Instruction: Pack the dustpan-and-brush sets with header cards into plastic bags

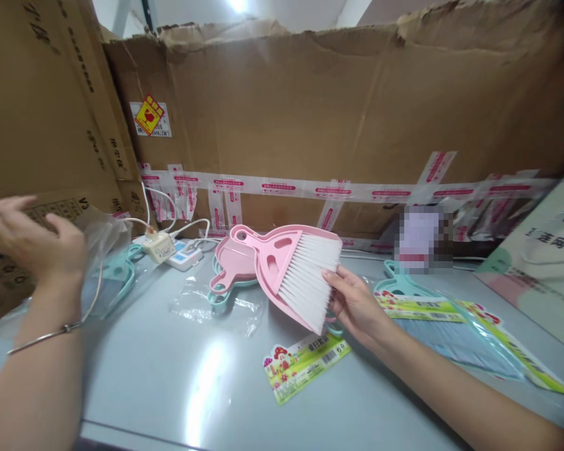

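My right hand (357,304) pinches the edge of a pink dustpan (326,230), thumb over the white bristles. A pink hand brush (282,257) lies nested in that dustpan, held up above the table. Behind it rest another pink dustpan (237,257) and a teal one (219,299), partly covered, beside a crumpled clear bag (192,300). On the left my left hand (37,241) is raised with fingers stretched out, close to a clear plastic bag (101,235) around a teal dustpan and brush set (122,275); whether it touches the bag I cannot tell.
A printed header card (305,366) lies on the grey table (160,388). At the right are a bagged teal dustpan set (404,287) with cards and a white printed box (540,263). A charger (160,246) and power strip (185,255) sit before the cardboard wall (282,113).
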`<state>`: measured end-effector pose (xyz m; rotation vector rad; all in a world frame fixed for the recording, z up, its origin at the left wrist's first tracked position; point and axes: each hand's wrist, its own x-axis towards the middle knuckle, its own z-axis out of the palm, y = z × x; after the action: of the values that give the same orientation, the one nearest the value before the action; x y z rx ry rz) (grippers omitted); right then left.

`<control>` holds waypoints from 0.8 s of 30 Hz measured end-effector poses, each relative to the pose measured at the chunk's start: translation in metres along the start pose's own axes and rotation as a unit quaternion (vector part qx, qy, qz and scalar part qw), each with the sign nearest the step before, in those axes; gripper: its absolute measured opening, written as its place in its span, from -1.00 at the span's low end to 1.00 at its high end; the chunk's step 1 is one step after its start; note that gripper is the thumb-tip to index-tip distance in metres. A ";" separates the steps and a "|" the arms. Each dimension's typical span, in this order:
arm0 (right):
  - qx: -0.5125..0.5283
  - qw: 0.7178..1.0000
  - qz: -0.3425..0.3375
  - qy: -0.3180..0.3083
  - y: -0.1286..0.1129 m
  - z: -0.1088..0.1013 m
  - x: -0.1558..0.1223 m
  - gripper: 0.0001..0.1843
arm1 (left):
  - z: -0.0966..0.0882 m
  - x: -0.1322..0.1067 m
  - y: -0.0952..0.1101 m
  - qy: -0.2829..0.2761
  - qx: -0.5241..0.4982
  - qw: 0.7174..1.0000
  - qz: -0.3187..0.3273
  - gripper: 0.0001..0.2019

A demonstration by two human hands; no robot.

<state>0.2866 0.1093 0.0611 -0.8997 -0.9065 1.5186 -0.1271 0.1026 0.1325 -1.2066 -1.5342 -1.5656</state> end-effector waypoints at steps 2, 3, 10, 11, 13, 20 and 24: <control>-0.005 1.000 0.000 -0.003 -0.001 -0.001 0.000 -0.56 | 0.014 -0.008 0.032 0.052 0.022 0.991 0.119 -0.62; -0.008 1.000 0.002 -0.009 -0.001 -0.001 0.001 -0.54 | 0.022 -0.016 0.050 0.040 -0.001 0.985 0.166 -0.65; 0.038 0.998 0.017 -0.036 0.001 0.002 0.000 -0.57 | 0.060 -0.097 0.133 -0.569 -0.351 0.734 -0.122 -0.59; 0.044 0.998 0.023 -0.043 0.000 0.004 -0.001 -0.58 | 0.060 -0.106 0.134 -0.620 -0.375 0.672 -0.156 -0.55; 0.044 0.996 0.035 -0.068 -0.001 0.006 -0.004 -0.59 | 0.057 -0.116 0.133 -0.656 -0.426 0.594 -0.188 -0.47; 0.004 0.992 0.061 -0.107 -0.006 0.006 -0.004 -0.54 | 0.049 -0.111 0.137 -0.588 -0.552 0.571 -0.155 -0.24; -0.078 0.996 -0.049 0.020 -0.011 -0.001 0.003 -0.56 | 0.049 -0.113 0.141 -0.557 -0.551 0.590 -0.196 -0.34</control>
<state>0.2914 0.1132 0.0707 -0.9799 -1.0360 1.3555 0.0526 0.1153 0.0820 -3.2224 -1.3711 -2.3304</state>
